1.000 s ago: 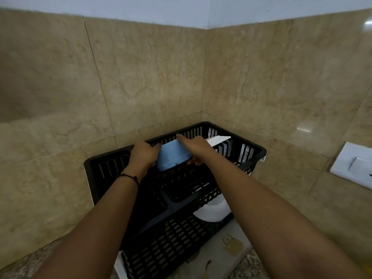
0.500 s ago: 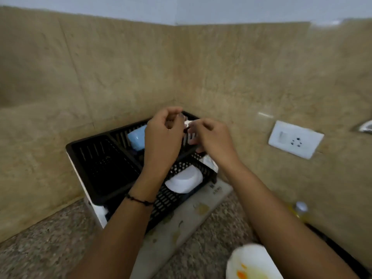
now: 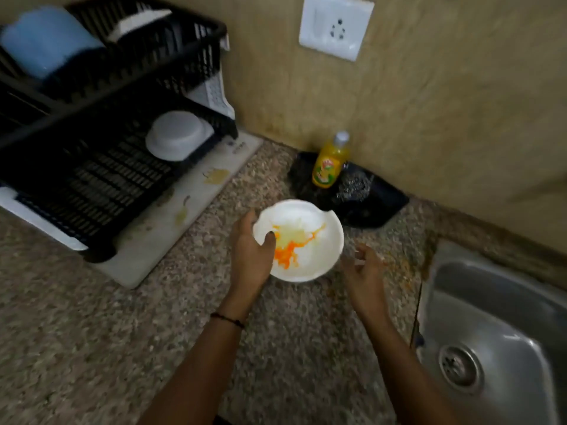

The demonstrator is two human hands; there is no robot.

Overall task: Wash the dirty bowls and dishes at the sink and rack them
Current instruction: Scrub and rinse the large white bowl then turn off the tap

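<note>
Nearest the camera, two bare forearms reach out over a speckled stone counter (image 3: pixel 92 348), the left one with a thin dark band (image 3: pixel 228 319) at the wrist. The left hand (image 3: pixel 250 250) grips the dirty bowl (image 3: pixel 319 250) by its near-left rim, thumb hooked inside and fingers curled round the outside. The right hand (image 3: pixel 363 268) is just beside the bowl's right edge, its fingers loosely spread and holding nothing; it is blurred, so whether a fingertip touches the rim I cannot tell.

The bowl is white and round, open side up, with an orange smear and a pale yellowish film across its floor. It sits over the counter between the rack and the sink, perhaps resting on the stone, perhaps just off it.

To the right, the steel sink (image 3: pixel 506 302) is set into the counter, its drain (image 3: pixel 458 365) showing.

Beyond the bowl, a yellow bottle (image 3: pixel 330 162) with a pale cap stands upright against the wall on a black sheet (image 3: pixel 377 200).

To the left, a black slatted rack (image 3: pixel 101 179) stands on a pale, stained mat (image 3: pixel 196 194). An upturned bowl (image 3: pixel 179 136), white, lies on its lower tier, and a light blue dish (image 3: pixel 46 38) leans in the upper one.

Farthest, a white socket (image 3: pixel 336 26) is on the tan tiled wall.
</note>
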